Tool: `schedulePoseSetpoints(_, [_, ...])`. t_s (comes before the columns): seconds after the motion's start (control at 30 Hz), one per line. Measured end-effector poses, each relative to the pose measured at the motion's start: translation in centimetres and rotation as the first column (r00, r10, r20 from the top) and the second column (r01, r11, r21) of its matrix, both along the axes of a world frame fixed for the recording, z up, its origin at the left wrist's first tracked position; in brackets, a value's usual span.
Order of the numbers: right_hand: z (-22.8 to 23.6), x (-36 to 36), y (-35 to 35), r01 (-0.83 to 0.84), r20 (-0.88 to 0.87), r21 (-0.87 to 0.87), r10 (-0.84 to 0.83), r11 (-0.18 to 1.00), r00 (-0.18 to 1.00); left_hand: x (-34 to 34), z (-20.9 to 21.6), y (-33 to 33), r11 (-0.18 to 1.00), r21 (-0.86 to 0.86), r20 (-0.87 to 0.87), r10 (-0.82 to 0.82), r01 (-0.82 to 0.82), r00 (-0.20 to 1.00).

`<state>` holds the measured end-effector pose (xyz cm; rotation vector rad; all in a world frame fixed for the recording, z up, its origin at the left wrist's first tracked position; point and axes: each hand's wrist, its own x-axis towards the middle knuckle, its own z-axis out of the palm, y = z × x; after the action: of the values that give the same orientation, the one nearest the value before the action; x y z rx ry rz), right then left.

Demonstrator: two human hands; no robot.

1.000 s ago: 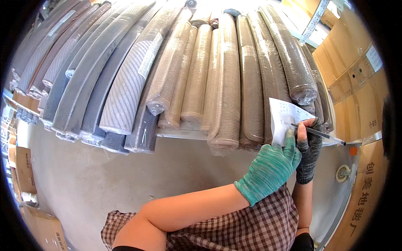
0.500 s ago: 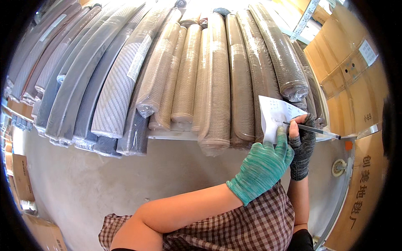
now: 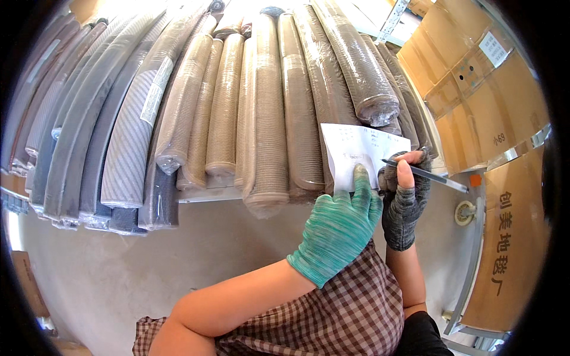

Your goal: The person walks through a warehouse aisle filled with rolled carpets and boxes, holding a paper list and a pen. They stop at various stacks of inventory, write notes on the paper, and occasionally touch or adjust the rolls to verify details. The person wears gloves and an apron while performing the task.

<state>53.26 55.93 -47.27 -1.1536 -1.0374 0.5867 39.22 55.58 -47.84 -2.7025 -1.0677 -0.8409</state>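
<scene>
Pen [image 3: 439,177] had slid right, away from the left hand's fingertip; maybe a writing pause. Right hand [image 3: 407,202] gripped it, left hand [image 3: 338,230] pressed paper [image 3: 363,143], couldn't tell if gripping.

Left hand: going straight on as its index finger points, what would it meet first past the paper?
Beyond the white paper, the left hand would likely meet the near end of the dark wrapped roll; depth between them is unclear.

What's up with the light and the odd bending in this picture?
Head view: leftmost rolls look bowed by the fisheye, corners black; head view: glare streaks the wrapped dark roll, top edge washed out; head view: paper bright, its writing hard to read.
</scene>
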Motion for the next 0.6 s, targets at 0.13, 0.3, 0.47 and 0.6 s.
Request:
schedulePoseSetpoints(0.13, [1.6,-3.6,-0.2,-0.057,-0.129,0.046,0.063,0.997,0.990,-0.5,0.1,-0.3,0.998,-0.064,0.005,0.012,-0.012,1.000])
schedulePoseSetpoints(0.3, [1.8,-3.2,-0.7,-0.025,-0.041,0.003,0.025,1.000,0.999,-0.7,-0.4,-0.2,0.999,-0.046,-0.045,0.007,-0.010,0.999])
schedulePoseSetpoints(0.47, [1.4,-2.8,-0.5,0.005,-0.008,0.024,-0.005,1.000,1.000,0.1,-1.3,-0.1,0.983,-0.181,-0.058,-0.004,-0.007,0.998])
schedulePoseSetpoints(0.6, [1.7,-3.4,-0.2,-0.006,0.003,-0.006,0.006,1.000,1.000,0.0,-0.7,-0.4,0.986,-0.165,-0.015,0.011,-0.014,1.000])
